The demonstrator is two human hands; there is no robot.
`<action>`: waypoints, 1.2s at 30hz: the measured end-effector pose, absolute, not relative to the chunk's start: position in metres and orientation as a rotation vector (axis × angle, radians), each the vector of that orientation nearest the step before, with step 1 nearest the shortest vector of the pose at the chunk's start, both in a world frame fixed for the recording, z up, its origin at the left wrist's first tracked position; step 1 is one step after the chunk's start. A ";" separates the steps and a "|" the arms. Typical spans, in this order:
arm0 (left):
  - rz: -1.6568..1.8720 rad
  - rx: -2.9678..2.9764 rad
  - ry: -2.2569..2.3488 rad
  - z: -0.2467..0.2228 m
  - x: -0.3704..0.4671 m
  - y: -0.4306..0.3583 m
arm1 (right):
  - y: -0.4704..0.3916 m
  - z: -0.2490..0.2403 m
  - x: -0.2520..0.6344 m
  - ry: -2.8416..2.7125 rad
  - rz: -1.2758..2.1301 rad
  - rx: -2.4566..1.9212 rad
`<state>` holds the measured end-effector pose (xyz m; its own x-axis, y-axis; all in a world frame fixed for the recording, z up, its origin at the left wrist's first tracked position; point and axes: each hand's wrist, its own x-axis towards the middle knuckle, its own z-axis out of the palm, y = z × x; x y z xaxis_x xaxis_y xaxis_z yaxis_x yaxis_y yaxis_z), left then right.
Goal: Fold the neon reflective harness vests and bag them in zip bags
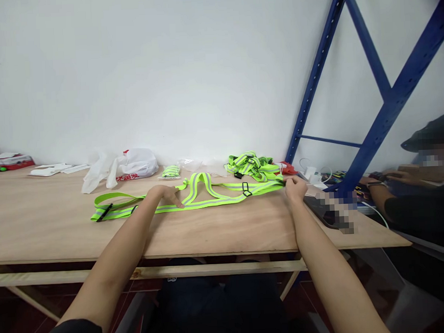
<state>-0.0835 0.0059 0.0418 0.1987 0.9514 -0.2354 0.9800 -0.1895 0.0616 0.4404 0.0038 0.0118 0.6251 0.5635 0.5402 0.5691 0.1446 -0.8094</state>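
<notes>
A neon-green strap harness (pixel 209 203) with grey reflective stripes and black buckles lies stretched across the wooden table. My left hand (pixel 168 194) rests on its middle-left part, fingers apart and spread over the straps. At the harness's right end, my right hand (pixel 295 188) is closed on the strap, near a black piece. To the left of my left hand, a loop of the strap curves up beside a black buckle (pixel 105 212).
Behind the harness are a pile of green straps (pixel 253 166), a packed strap bag (pixel 170 172) and white plastic bags (pixel 139 163). A dark tablet-like object (pixel 321 212) lies right of my right hand. A blue metal frame (pixel 374 120) stands near another person.
</notes>
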 end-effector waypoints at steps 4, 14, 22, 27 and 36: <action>-0.301 2.200 1.812 0.040 -0.080 0.001 | 0.004 0.010 0.445 -0.910 0.071 -1.664; -0.206 2.264 1.765 0.027 -0.045 -0.012 | 0.007 0.010 0.439 -1.054 0.180 -2.076; 0.061 2.375 1.776 0.013 0.017 -0.029 | 0.005 0.012 0.417 -1.399 0.068 -2.054; 0.015 2.481 1.788 0.051 -0.002 -0.039 | 0.010 0.003 0.413 -1.558 0.103 -2.060; 0.127 2.398 2.425 0.066 -0.099 -0.108 | 0.010 0.000 0.411 -1.588 0.198 -2.112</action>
<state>-0.0987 -0.1078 0.0658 0.0059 0.9703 0.2418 0.9903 0.0279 -0.1362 0.4108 0.0102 0.0003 0.3135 0.9342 0.1705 0.8635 -0.2057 -0.4605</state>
